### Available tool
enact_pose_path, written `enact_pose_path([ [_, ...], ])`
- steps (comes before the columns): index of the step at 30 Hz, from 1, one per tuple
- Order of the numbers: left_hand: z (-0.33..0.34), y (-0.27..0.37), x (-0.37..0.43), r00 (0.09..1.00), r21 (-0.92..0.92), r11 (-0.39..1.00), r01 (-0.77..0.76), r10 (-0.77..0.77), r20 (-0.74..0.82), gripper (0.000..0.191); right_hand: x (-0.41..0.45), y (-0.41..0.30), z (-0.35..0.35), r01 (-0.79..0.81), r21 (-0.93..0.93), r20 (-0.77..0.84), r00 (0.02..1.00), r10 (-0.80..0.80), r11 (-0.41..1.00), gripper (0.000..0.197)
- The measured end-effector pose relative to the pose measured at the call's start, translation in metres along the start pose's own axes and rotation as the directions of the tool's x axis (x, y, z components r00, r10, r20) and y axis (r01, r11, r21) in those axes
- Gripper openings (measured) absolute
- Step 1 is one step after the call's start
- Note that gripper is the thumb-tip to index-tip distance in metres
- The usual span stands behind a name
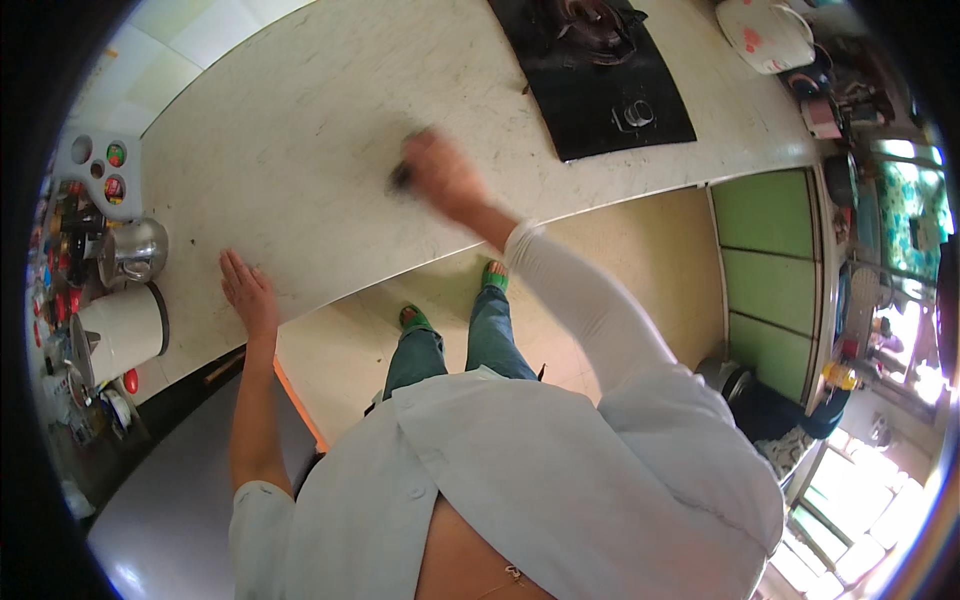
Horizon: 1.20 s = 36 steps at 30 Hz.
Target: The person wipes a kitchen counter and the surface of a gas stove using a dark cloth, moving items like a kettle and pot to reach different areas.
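My right hand [450,176], blurred by motion, grips a dark scrubbing pad or cloth [403,175] against the pale stone-patterned countertop [315,157]. Most of that dark thing is hidden under my fingers, so its exact kind does not show. Flat on the same countertop near its front edge rests my left hand [250,289], fingers stretched out and nothing in it. A few dark specks lie on the surface between and around the hands.
A black gas stove [615,90] with a burner and knob sits right of my right hand. Left stand a lidded steel pot [135,251], a white canister [124,330] and a grey holder [97,169]. Green cabinet doors [769,277] are at the right. A white lidded pot [765,37] stands far right.
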<state>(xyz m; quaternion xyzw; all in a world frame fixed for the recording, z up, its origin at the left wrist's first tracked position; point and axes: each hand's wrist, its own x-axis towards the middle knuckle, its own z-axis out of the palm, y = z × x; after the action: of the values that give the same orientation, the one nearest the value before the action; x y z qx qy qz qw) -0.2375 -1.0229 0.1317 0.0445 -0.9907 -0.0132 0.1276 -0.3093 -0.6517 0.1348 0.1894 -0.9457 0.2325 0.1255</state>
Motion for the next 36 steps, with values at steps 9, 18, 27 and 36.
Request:
enact_pose_path([
  [9,-0.013,0.140,-0.010,0.986,-0.095,0.984,-0.154,0.147,-0.076,0.057,0.078,0.127,-0.054,0.129,-0.199,-0.234,0.956,-0.175,0.971,0.029],
  [18,-0.020,0.223,-0.013,0.990,-0.190,0.976,-0.109,0.125,0.072,0.056,-0.012,0.096,-0.064,0.341,0.017,0.179,0.924,-0.339,0.940,0.032],
  [27,-0.026,0.228,-0.009,0.989,-0.210,0.974,-0.084,0.108,0.103,0.056,0.083,0.161,-0.059,0.245,-0.389,-0.028,0.961,-0.277,0.888,0.039],
  [36,-0.027,0.233,-0.003,0.989,-0.274,0.957,-0.100,0.126,0.077,0.055,0.109,0.176,-0.070,0.182,-0.398,-0.019,0.978,-0.207,0.899,0.034],
])
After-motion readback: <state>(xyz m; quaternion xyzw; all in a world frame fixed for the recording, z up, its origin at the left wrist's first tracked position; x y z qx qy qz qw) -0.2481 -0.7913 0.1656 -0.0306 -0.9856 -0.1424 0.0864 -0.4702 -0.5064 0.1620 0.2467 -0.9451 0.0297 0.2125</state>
